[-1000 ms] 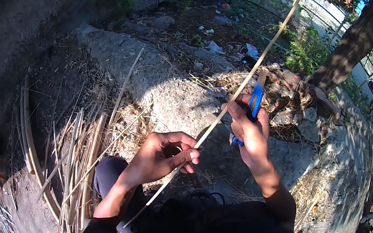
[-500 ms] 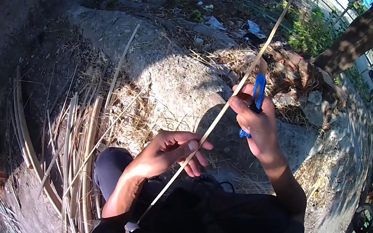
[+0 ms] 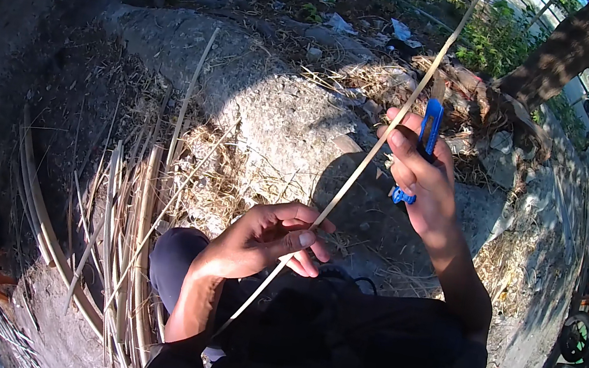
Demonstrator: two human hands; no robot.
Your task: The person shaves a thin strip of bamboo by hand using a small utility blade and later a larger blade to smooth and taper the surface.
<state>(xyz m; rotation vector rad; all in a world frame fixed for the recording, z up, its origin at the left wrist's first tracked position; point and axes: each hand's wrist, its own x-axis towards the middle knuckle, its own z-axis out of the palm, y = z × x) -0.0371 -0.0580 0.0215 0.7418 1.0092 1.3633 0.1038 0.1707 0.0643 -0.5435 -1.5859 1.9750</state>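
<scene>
Left hand (image 3: 253, 246): pinching the strip (image 3: 358, 171), lower part.
Right hand (image 3: 427, 173): pinching it higher (the blue knife (image 3: 431, 121) is also held).

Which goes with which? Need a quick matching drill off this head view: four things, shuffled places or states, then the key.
1. thin strip
2. cutter
3. loose pale sticks
4. tree trunk

A. upper right of the picture, dappled with shade
B. blue, in the right hand
C. slanting across both the left hand and the right hand
D. piled at the picture's left

Pairs: 1-C, 2-B, 3-D, 4-A
</scene>
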